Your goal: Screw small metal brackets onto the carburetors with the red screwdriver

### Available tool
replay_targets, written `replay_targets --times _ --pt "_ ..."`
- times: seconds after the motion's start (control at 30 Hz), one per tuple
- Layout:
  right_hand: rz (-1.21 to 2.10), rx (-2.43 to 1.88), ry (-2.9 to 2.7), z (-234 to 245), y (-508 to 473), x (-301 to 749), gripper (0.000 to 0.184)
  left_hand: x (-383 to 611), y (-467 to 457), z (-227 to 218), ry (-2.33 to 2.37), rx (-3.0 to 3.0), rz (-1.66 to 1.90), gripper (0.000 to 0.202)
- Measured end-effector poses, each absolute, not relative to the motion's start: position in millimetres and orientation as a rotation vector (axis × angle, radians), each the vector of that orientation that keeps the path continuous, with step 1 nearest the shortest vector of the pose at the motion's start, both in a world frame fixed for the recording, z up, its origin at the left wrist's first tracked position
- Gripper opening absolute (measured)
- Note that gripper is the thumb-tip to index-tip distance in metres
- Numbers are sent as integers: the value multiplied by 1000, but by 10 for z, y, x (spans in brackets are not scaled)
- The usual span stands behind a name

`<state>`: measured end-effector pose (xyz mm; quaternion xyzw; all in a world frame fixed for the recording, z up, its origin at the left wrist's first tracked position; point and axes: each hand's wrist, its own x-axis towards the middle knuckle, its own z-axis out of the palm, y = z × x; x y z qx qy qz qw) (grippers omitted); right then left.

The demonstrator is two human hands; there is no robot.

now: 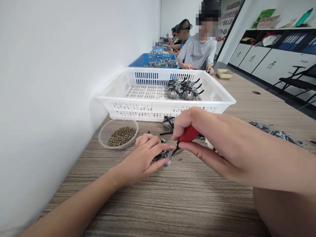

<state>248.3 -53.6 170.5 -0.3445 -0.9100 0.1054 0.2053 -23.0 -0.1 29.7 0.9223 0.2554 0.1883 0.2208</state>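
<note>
My left hand (145, 156) is wrapped over a small carburetor (168, 162) and presses it against the table; the fingers hide much of it. Gripped in my right hand (219, 144) is a screwdriver with a red handle (189, 134), its dark shaft slanting down to the carburetor's right side. Where the tip sits exactly is too small to tell. Beside it on the wood lies one small screw (180, 159). A clear plastic bowl (101, 135) of brass-coloured screws (122, 136) stands left of my left hand. Another carburetor (168, 124) is partly hidden behind my right hand.
A white perforated crate (153, 107) stands ahead, with several carburetors (184, 89) in its right side. Loose metal parts (276, 133) lie on the right. Behind are a blue crate (138, 61), a beige tray (224, 73) and a seated co-worker (197, 51). A white wall borders the left.
</note>
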Motion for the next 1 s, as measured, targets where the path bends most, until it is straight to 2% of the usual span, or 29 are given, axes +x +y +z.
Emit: replay_targets --times 0.1,0.23,0.33,0.4,0.47,0.57,0.63,0.77,1.0 --pt "158 -931 -2535 1719 -514 2478 11 -226 3 294 692 2568 529 37" --pt "-204 -954 -2471 1710 -489 2454 32 -226 11 283 676 2564 548 35" --pt "-332 -973 -2422 1701 -500 2441 43 -228 14 274 665 2572 567 34" --pt "-266 -1023 -2427 1712 -519 2456 37 -228 12 270 659 2582 578 36" --pt "-62 -1065 -2456 1734 -539 2502 27 -226 9 267 660 2589 591 37" --pt "299 -1043 -2519 1764 -547 2597 25 -223 4 263 674 2588 595 38" --pt "400 -997 -2539 1773 -533 2633 21 -222 0 264 682 2579 584 37" --pt "289 -920 -2555 1778 -522 2577 4 -224 -5 267 697 2562 563 38" --pt "-64 -1034 -2538 1792 -612 2418 11 -217 -3 295 689 2563 532 34"
